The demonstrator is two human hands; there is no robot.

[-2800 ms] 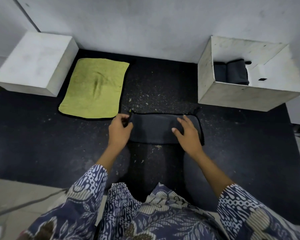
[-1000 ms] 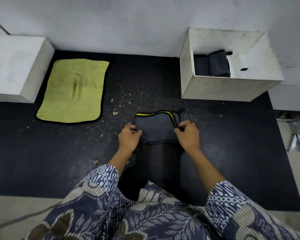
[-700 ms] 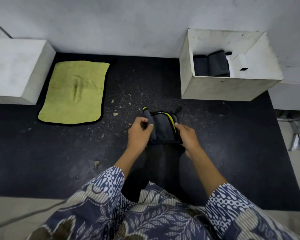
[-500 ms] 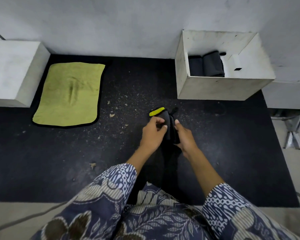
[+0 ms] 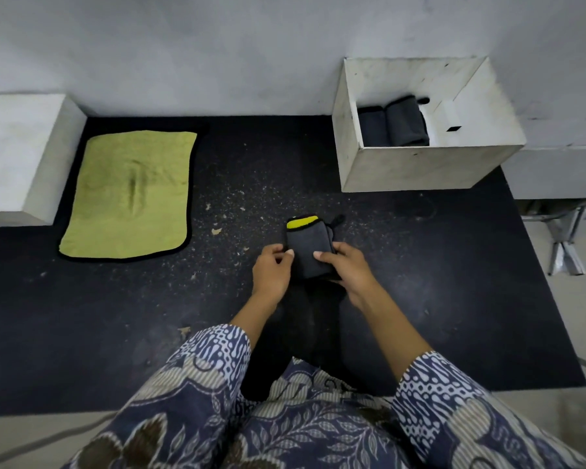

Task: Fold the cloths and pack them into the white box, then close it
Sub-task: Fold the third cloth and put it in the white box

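On the black mat (image 5: 115, 333), my left hand (image 5: 271, 269) and right hand (image 5: 345, 265) pinch the folded grey cloth (image 5: 308, 248), hiding its near edge

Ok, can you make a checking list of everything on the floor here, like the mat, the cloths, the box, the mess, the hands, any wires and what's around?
Surface: black mat on a pale floor, speckled with crumbs.
Job's things: folded dark cloth with a yellow edge showing; green cloth lying flat, unfolded; open white box with two rolled dark cloths inside.
Clutter: scattered light scraps on the mat.
Hands: left hand and right hand both grip the folded dark cloth.
Cables: nothing seen.
Surroundings: grey wall, white block at left, metal legs at right.
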